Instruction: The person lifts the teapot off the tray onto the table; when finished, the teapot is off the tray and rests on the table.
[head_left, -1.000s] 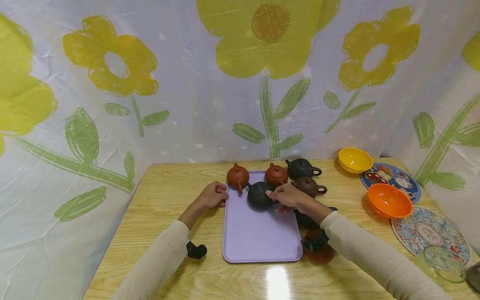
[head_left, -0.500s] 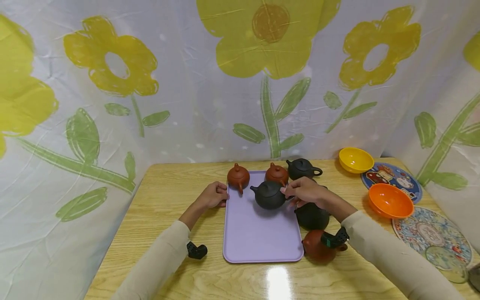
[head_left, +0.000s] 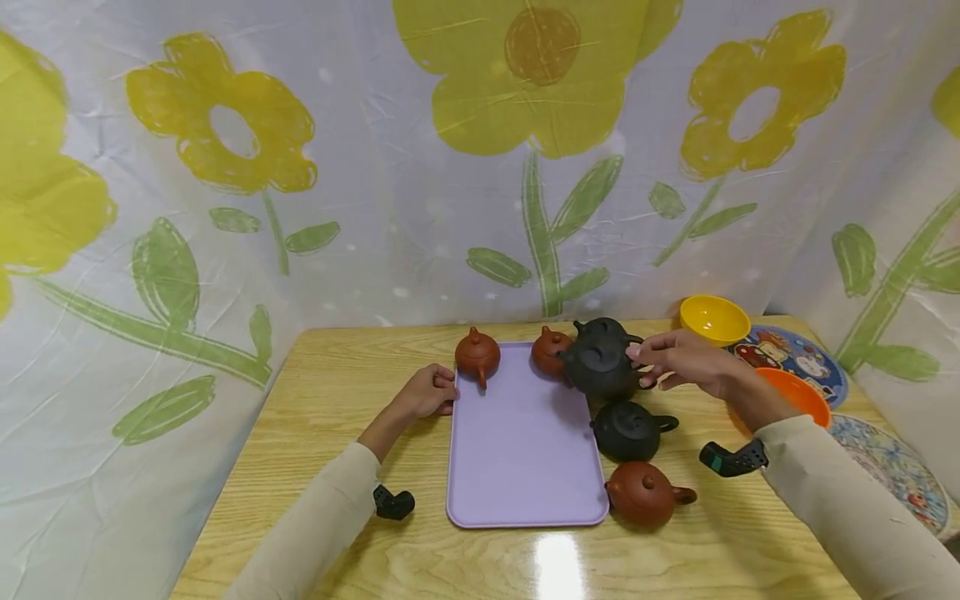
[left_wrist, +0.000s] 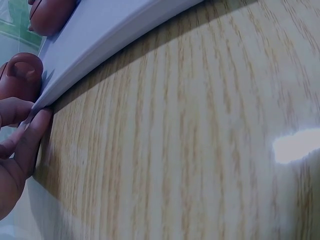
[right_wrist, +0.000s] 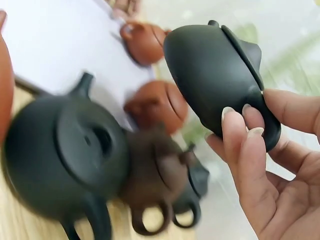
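Observation:
My right hand (head_left: pixel 637 358) grips a black teapot (head_left: pixel 597 367) by its handle side and holds it in the air over the right edge of the purple tray (head_left: pixel 517 450). In the right wrist view the fingers (right_wrist: pixel 240 145) curl round this black teapot (right_wrist: pixel 215 80), which is tilted. My left hand (head_left: pixel 442 390) holds the tray's left edge; its fingertips (left_wrist: pixel 30 130) pinch the tray rim (left_wrist: pixel 115 30). Two red-brown teapots (head_left: pixel 477 354) (head_left: pixel 550 350) stand at the tray's far end. Right of the tray stand a black teapot (head_left: pixel 630 429) and a red-brown teapot (head_left: pixel 645 493).
Another black teapot (head_left: pixel 603 327) is partly hidden behind the held one. A yellow bowl (head_left: pixel 713 319) and an orange bowl (head_left: pixel 802 398) sit at the right on patterned round mats (head_left: pixel 795 354). A flowered curtain closes off the back and sides of the wooden table (head_left: pixel 337 367).
My right hand has lifted the black teapot off the tray and carried it up and to the right. The left hand has stayed on the tray's edge.

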